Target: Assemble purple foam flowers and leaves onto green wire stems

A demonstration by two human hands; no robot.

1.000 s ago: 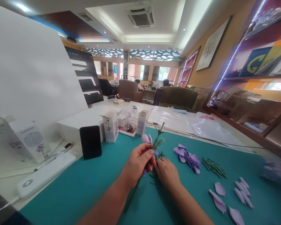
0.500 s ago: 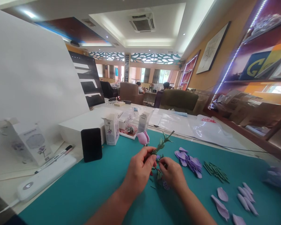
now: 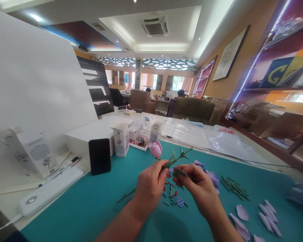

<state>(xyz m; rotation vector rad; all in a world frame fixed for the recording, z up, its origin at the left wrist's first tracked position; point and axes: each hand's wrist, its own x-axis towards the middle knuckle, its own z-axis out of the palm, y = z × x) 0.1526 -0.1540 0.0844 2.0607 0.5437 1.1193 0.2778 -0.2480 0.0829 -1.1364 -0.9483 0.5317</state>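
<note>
My left hand (image 3: 153, 185) is closed round a green stem (image 3: 172, 161) with small leaves, whose thin end points up and right. A pink flower head (image 3: 156, 149) rises just above this hand. Between the thumb and fingers of my right hand (image 3: 199, 183) is a green leaf (image 3: 180, 172), close to the stem. Under the hands, a purple wheel-shaped piece (image 3: 180, 202) and several small red and green bits lie on the teal mat (image 3: 103, 198). Another thin green stem (image 3: 126, 195) shows left of my left wrist.
Purple petals (image 3: 212, 178), green sticks (image 3: 234, 187) and lilac oval pieces (image 3: 269, 215) lie at the right. A black tablet-like panel (image 3: 99, 156), small boxes (image 3: 121, 140) and a white power strip (image 3: 53, 188) are at the left. People sit far back.
My right hand has turned and moved slightly right, and a leaf now shows in its fingers. The stem is tilted lower to the right, and the pink flower has turned.
</note>
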